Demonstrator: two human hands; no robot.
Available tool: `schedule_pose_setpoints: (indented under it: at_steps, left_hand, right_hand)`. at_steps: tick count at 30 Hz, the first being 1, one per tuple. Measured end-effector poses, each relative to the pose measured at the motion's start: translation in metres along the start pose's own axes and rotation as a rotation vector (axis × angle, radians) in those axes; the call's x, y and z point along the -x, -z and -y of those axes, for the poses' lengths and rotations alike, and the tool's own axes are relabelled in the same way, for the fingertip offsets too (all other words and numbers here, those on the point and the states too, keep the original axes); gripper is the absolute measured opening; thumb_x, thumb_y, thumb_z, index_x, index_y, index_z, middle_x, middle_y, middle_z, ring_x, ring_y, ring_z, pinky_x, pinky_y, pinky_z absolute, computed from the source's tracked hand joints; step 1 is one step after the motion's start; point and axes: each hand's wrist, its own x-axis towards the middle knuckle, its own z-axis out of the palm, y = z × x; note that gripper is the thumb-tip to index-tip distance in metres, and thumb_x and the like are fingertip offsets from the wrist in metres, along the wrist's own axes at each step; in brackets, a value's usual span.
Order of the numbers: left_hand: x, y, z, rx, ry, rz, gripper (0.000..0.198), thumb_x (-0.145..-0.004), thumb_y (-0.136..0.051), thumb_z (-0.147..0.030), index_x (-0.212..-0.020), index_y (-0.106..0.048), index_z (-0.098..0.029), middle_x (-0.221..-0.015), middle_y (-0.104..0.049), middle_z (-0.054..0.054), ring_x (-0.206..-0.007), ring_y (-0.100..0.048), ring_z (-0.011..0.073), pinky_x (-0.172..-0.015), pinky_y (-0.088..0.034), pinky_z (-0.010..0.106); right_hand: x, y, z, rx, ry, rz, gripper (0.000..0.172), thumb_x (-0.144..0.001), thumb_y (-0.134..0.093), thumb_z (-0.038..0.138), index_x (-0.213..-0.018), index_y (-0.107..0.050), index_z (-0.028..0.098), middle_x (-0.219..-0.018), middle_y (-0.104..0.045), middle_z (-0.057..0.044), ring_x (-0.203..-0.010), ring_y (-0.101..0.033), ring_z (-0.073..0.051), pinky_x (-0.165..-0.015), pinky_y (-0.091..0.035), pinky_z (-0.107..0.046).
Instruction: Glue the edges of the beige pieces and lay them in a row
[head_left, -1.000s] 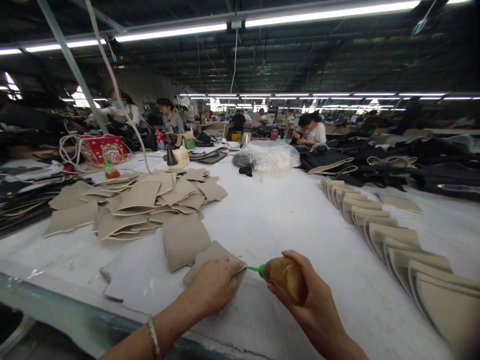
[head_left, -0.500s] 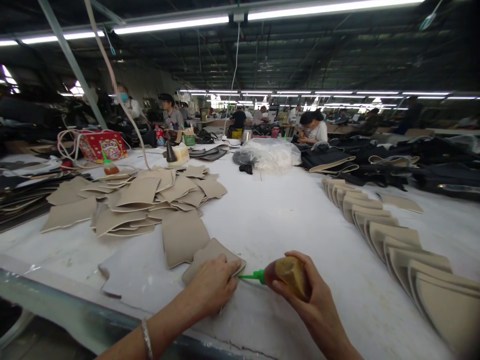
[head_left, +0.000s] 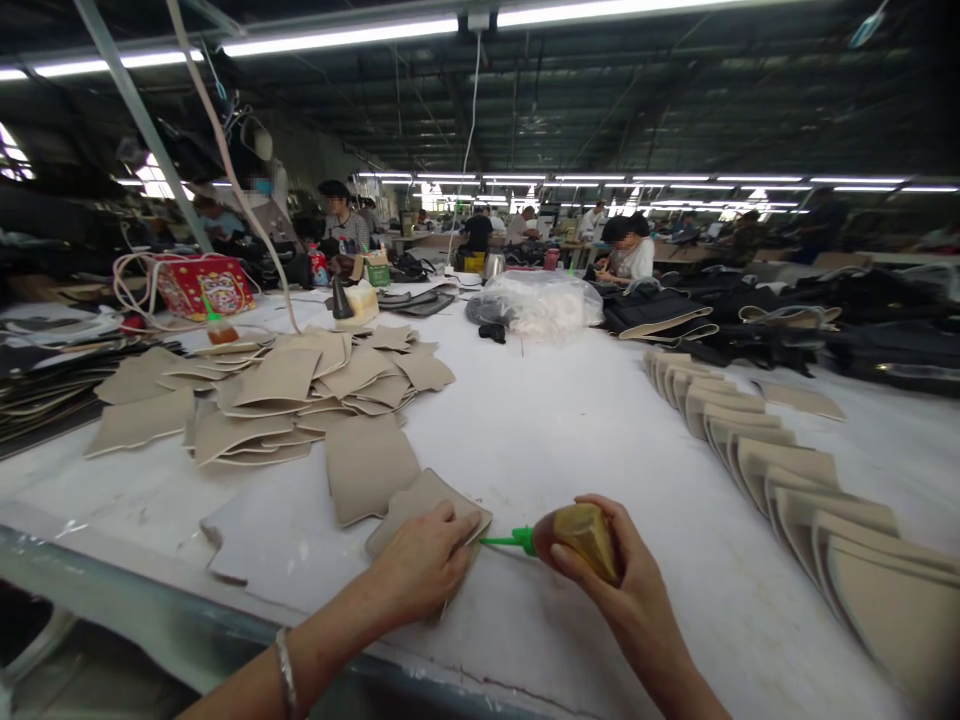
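My left hand (head_left: 429, 565) is closed on a beige padded panel (head_left: 409, 505) near the table's front edge. The index finger lies along the panel's right corner, and the other fingers are curled over its near side; the thumb is hidden. In my right hand (head_left: 626, 580) is a squeeze bottle (head_left: 581, 540) of amber liquid, tipped on its side. Its thin green nozzle (head_left: 517, 541) points left, with the tip at the panel's edge beside my left fingertips. Another beige panel (head_left: 371, 470) lies flat just behind, partly under the held one.
Loose beige panels (head_left: 277, 380) are heaped at the left on the white table (head_left: 525, 440). A fanned row of panels (head_left: 799, 475) runs down the right side. Further back are a plastic bag (head_left: 544, 305), a second green-tipped bottle (head_left: 220, 328) and black pieces (head_left: 660, 315).
The bottle has turned slightly in my right hand, its nozzle now closer to level at the panel's edge. My left hand keeps its hold. In the left background a person has shifted.
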Motion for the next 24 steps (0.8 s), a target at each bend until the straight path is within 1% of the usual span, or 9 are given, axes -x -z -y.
schedule_pose_setpoints:
  at_steps: [4,5,9,10,14,18,19,22,24]
  left_hand:
    - [0.001,0.000,0.001,0.006,-0.003,0.004,0.044,-0.089,-0.032,-0.027,-0.131,-0.044,-0.035,-0.097,-0.055,0.002,-0.085,-0.060,0.0184,-0.076,-0.042,0.029]
    - [0.001,0.000,0.001,0.006,-0.001,0.005,0.044,-0.090,-0.031,-0.028,-0.131,-0.044,-0.034,-0.098,-0.055,0.003,-0.085,-0.060,0.0184,-0.077,-0.042,0.029]
    - [0.003,-0.001,0.000,0.007,0.014,0.020,0.044,-0.091,-0.031,-0.029,-0.133,-0.042,-0.032,-0.100,-0.055,0.003,-0.087,-0.060,0.0182,-0.079,-0.042,0.028]
    - [0.003,-0.001,0.000,0.010,0.016,0.023,0.044,-0.091,-0.031,-0.029,-0.134,-0.041,-0.032,-0.101,-0.054,0.003,-0.088,-0.060,0.0180,-0.079,-0.042,0.028]
    - [0.004,-0.002,0.000,0.025,0.018,0.021,0.045,-0.091,-0.031,-0.030,-0.135,-0.040,-0.032,-0.103,-0.054,0.003,-0.088,-0.060,0.0180,-0.080,-0.042,0.028]
    - [0.003,-0.004,0.002,0.029,0.021,0.013,0.044,-0.091,-0.031,-0.031,-0.134,-0.042,-0.031,-0.104,-0.054,0.003,-0.089,-0.059,0.0181,-0.081,-0.042,0.028]
    - [0.002,-0.004,0.003,0.030,0.020,0.016,0.044,-0.091,-0.031,-0.031,-0.134,-0.041,-0.031,-0.103,-0.054,0.003,-0.089,-0.059,0.0180,-0.081,-0.042,0.028]
    - [0.002,-0.005,0.003,0.028,0.017,0.027,0.045,-0.091,-0.032,-0.031,-0.135,-0.040,-0.032,-0.104,-0.054,0.003,-0.089,-0.059,0.0181,-0.082,-0.042,0.028]
    - [0.002,-0.006,0.003,0.023,0.021,0.026,0.045,-0.091,-0.032,-0.031,-0.135,-0.040,-0.031,-0.104,-0.053,0.004,-0.090,-0.059,0.0184,-0.082,-0.042,0.029]
  right_hand:
    - [0.007,-0.003,0.006,-0.088,-0.009,0.115,0.048,-0.072,-0.069,0.045,-0.110,-0.048,0.025,-0.082,-0.061,0.003,-0.073,-0.058,-0.020,-0.069,-0.044,-0.029]
    - [0.008,-0.004,0.007,-0.103,-0.014,0.127,0.047,-0.072,-0.068,0.044,-0.109,-0.048,0.025,-0.081,-0.060,0.003,-0.072,-0.058,-0.020,-0.068,-0.044,-0.028]
    - [0.013,-0.008,0.008,-0.066,-0.039,0.046,0.045,-0.073,-0.066,0.045,-0.109,-0.048,0.025,-0.084,-0.060,0.002,-0.076,-0.058,-0.021,-0.070,-0.044,-0.029]
    - [0.015,-0.008,0.007,-0.070,-0.044,0.044,0.046,-0.073,-0.066,0.045,-0.109,-0.048,0.024,-0.085,-0.060,0.002,-0.077,-0.058,-0.021,-0.070,-0.044,-0.030]
    - [0.021,-0.012,0.006,-0.121,-0.056,0.133,0.049,-0.071,-0.068,0.045,-0.111,-0.047,0.024,-0.085,-0.061,0.002,-0.075,-0.059,-0.021,-0.068,-0.044,-0.029]
    - [0.026,-0.012,0.005,-0.078,-0.054,0.063,0.048,-0.074,-0.066,0.045,-0.111,-0.046,0.025,-0.088,-0.060,0.002,-0.078,-0.058,-0.021,-0.073,-0.043,-0.029]
    - [0.026,-0.012,0.005,-0.088,-0.058,0.071,0.048,-0.074,-0.066,0.046,-0.112,-0.046,0.025,-0.087,-0.059,0.002,-0.078,-0.058,-0.021,-0.073,-0.043,-0.029]
    - [0.026,-0.011,0.004,-0.138,-0.060,0.152,0.051,-0.072,-0.068,0.045,-0.113,-0.045,0.025,-0.086,-0.060,0.002,-0.077,-0.058,-0.021,-0.072,-0.044,-0.030]
    - [0.025,-0.009,0.003,-0.117,-0.055,0.133,0.051,-0.071,-0.068,0.045,-0.112,-0.046,0.025,-0.088,-0.060,0.001,-0.079,-0.058,-0.022,-0.073,-0.043,-0.030]
